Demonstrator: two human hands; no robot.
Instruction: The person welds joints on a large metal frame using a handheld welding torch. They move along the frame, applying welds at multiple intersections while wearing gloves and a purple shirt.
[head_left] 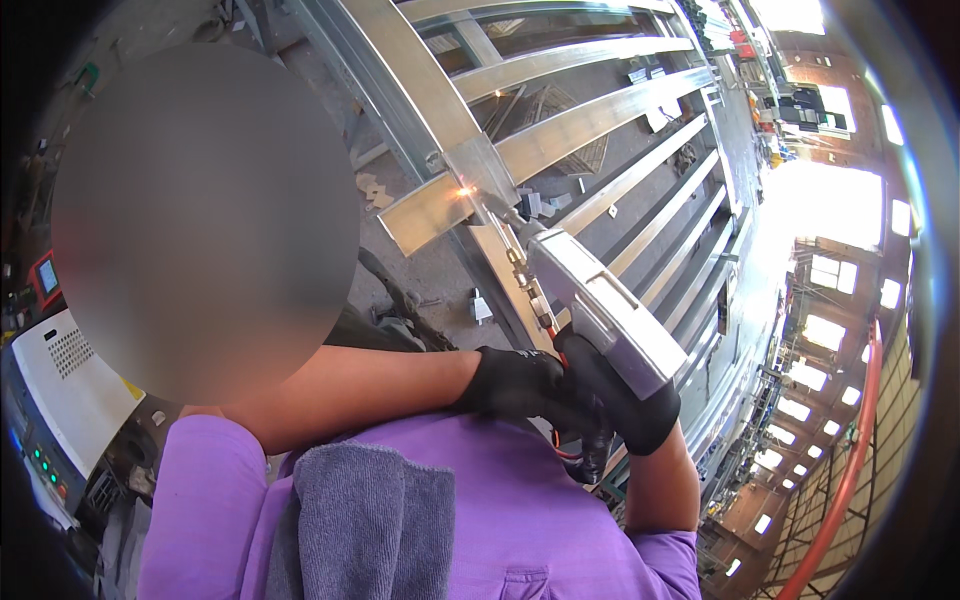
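Two gloved hands (pixel 600 378), silver torch (pixel 610 312), grip hidden

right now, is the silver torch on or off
The silver torch looks on: a bright spark glows at its tip, on the metal bar.

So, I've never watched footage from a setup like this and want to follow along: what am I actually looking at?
There is no robot here. The one picture comes from a head-worn fisheye camera looking down, so straight edges bend. The black-gloved right hand grips a silver welding gun, its tip at a bright glowing spot on a metal frame of rectangular tubes. The black-gloved left hand is right beside it; whether it holds anything is unclear. Small loose pieces lie on the floor. Below, a grey towel hangs over the wearer's purple shirt.
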